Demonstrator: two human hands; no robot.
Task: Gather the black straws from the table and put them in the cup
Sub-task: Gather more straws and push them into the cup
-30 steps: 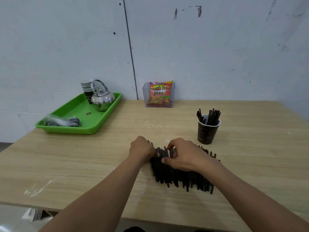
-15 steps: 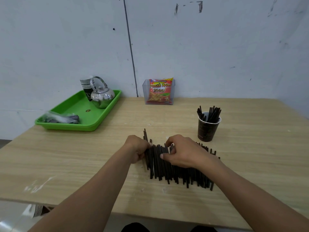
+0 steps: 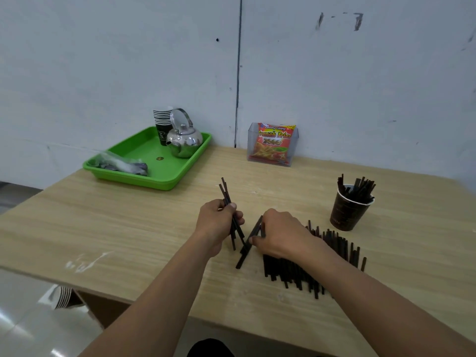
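Though light and stiff, likely slippery and prone to fanning (thin, smooth-looking). Left grip [image 3: 219,221] clenched round small bundle of black straws [image 3: 226,193], tilted over table [image 3: 128,228]; right grip [image 3: 280,235] pinching a few at edge of pile [image 3: 291,273] lying near cup [image 3: 346,215]. Best taken mid-length, squeezed together.

A dark paper cup [image 3: 346,215] with a white rim stands upright on the bench [image 3: 128,228], black straws [image 3: 360,188] bristling from its mouth. Near it a loose row of straws [image 3: 291,271] lies flat. The left hand [image 3: 219,224] grips a tilted bundle [image 3: 226,194]; the right hand [image 3: 280,235] pinches slanted straws [image 3: 244,251].
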